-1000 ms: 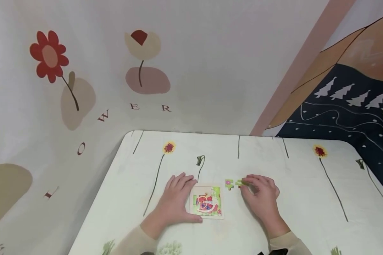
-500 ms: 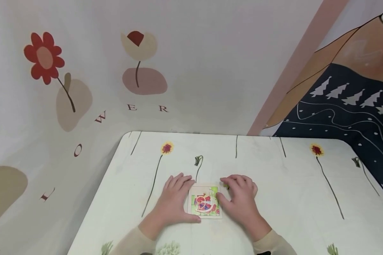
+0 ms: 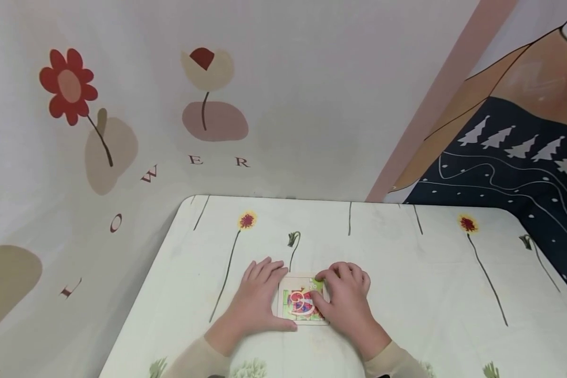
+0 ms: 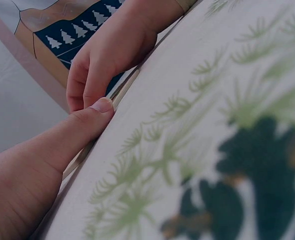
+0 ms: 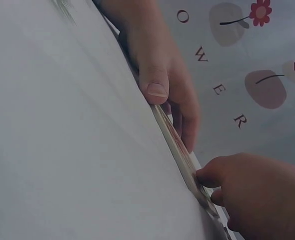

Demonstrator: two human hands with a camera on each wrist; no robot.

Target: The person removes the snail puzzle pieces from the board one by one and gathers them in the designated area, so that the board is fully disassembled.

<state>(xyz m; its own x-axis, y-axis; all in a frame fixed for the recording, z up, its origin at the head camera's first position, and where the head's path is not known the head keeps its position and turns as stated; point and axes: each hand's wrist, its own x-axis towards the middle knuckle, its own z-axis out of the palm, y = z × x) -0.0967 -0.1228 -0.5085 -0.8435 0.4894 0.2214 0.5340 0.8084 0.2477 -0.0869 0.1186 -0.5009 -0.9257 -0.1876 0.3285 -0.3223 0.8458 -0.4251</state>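
My spread left hand (image 3: 256,302) braces the puzzle (image 3: 300,304); my right hand (image 3: 348,300), pinch unclear, likely fills its far-right corner; next, press gently.

Puzzle (image 3: 298,305): on the desk (image 3: 434,294), between left grip (image 3: 256,302) and right grip (image 3: 347,299);
Left grip: along the puzzle's left side;
Right grip: over the puzzle's right part;
Backdrop (image 3: 312,115): behind the desk and to its left

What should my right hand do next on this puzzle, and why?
Perhaps ease your right hand toward the far-left part of the puzzle board: it looks bare there, while colored print shows nearer you, and your left hand rests along the board's left side.
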